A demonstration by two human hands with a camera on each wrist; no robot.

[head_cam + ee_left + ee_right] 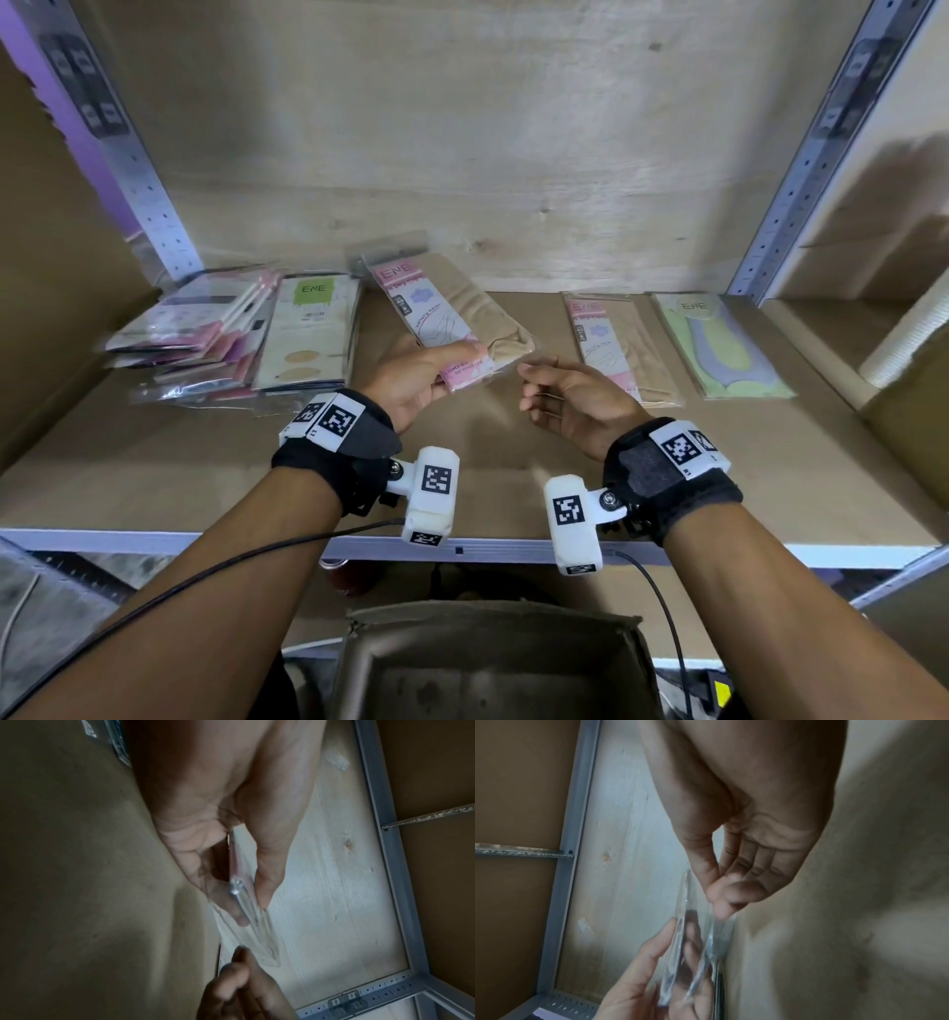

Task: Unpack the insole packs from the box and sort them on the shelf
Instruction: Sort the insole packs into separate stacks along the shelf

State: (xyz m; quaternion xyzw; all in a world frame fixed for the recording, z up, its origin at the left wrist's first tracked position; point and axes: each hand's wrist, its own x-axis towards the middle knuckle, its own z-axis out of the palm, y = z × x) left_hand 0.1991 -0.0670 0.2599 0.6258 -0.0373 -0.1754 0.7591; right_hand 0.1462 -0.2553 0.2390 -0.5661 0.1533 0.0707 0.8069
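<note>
Where left hand [411, 380] grips: "ENE" pack [436, 313]

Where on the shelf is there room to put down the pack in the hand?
Bare board lies between the green-label pack and the pink-label pack, under the held pack in the left hand. The front strip along the shelf edge is bare too. The left end is crowded by a messy pile.
</note>
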